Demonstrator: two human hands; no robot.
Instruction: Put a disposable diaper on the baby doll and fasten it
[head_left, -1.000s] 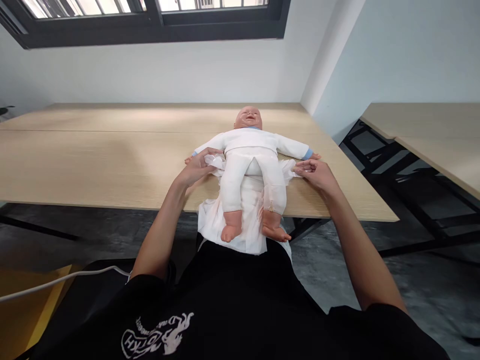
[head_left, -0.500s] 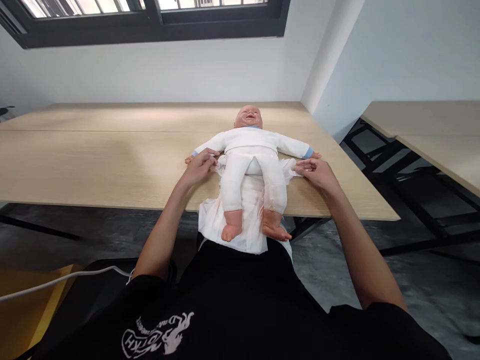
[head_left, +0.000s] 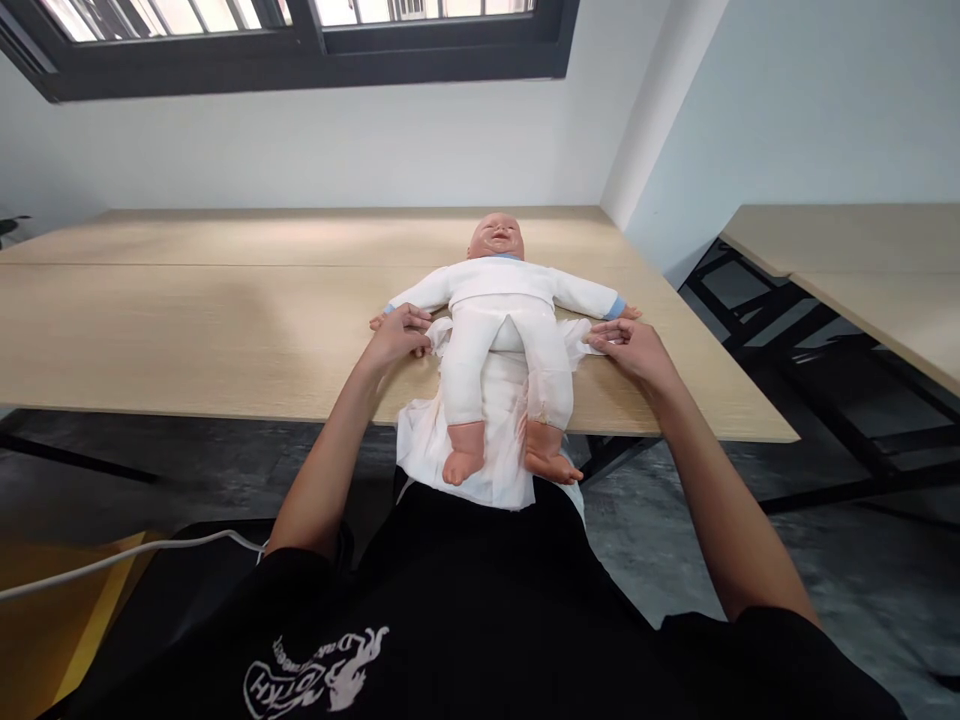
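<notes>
A baby doll (head_left: 501, 282) in white with blue cuffs lies on its back, arms spread, its feet past the table's near edge. Beneath its hips and legs is an unfolded white diaper (head_left: 501, 400), whose front end hangs over the edge against my black shirt. My left hand (head_left: 401, 335) is closed on the diaper's side tab at the doll's hip on the left. On the other side, my right hand (head_left: 626, 345) pinches the opposite tab, just below the doll's blue cuff. Both tabs are stretched outward from under the doll.
The doll lies on a light wooden table (head_left: 225, 330) by a wall with a dark-framed window (head_left: 315, 50). Another wooden table (head_left: 862, 240) stands to the right. At the lower left are a black chair (head_left: 180, 590) and a white cable (head_left: 135, 560).
My left hand has shifted slightly downward and its fingers have closed more on the diaper tab. My right hand and the doll stay nearly the same.
</notes>
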